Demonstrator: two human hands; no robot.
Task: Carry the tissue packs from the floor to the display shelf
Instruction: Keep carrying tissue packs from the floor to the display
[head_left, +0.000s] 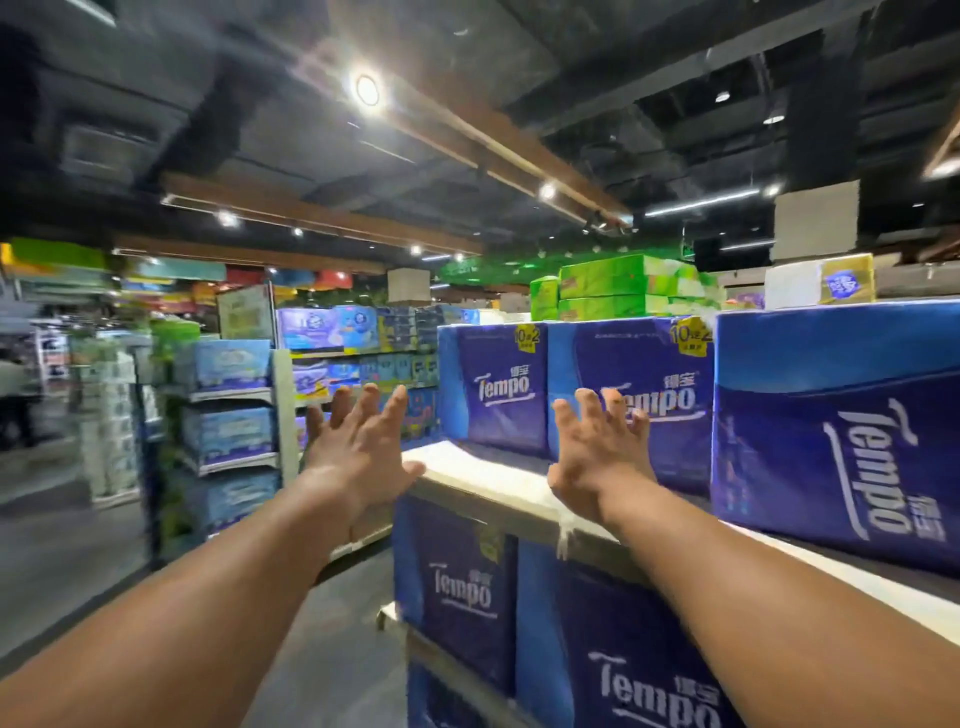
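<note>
I see both arms outstretched at display shelf (498, 493). Left hand (358, 441) spread wide, fingers straight, holding nothing. Right hand (597, 447) splayed, empty, fingertips near middle Tempo tissue pack (631, 400). Blue Tempo packs stand on shelf top; more below.

left hand (358, 447): raised, holds nothing, just left of the display shelf (498, 488) corner
right hand (597, 452): raised over the shelf's top board, right of the left hand, fingers spread
rear packs (498, 384): two side by side on the top board, beyond both hands
near pack (841, 436): on the same board, right of the right hand
lower packs (462, 587): on the tier under the board, below the right hand
side shelving (228, 410): left of the left hand, stacked tiers, farther back
green packs (618, 286): behind the rear packs
</note>
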